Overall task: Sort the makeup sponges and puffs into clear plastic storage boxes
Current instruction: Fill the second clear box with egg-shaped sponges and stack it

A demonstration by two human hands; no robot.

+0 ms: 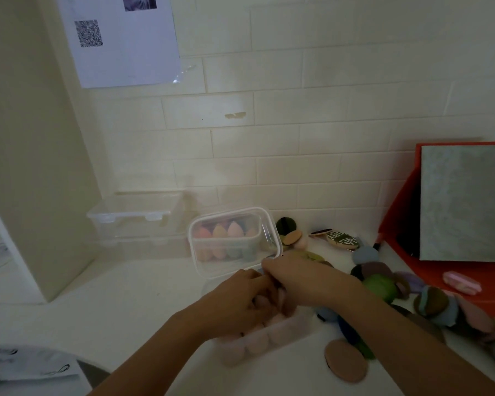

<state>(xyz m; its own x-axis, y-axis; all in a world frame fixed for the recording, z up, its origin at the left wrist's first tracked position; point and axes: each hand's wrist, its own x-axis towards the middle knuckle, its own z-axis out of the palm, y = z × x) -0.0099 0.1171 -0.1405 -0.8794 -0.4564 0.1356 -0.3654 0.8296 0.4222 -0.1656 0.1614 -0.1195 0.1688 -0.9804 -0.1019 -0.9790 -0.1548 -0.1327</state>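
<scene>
Sponges [234,231] fill the far box [195,254] beyond both hands. Pink sponges [257,342] nearly fill the near box [303,324] under the left hand [240,295]. Many puffs [432,302] beside the right hand [303,278] are still unsorted. Both hands are curled, and I cannot tell what they pinch.

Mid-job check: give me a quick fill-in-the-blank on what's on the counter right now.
The sponges in the near box under the left hand are ___.
The loose puffs lie to the ___ of the right hand.
The stacked clear boxes stand to the ___ of the teardrop sponges.
Missing: pink; right; left.
</scene>
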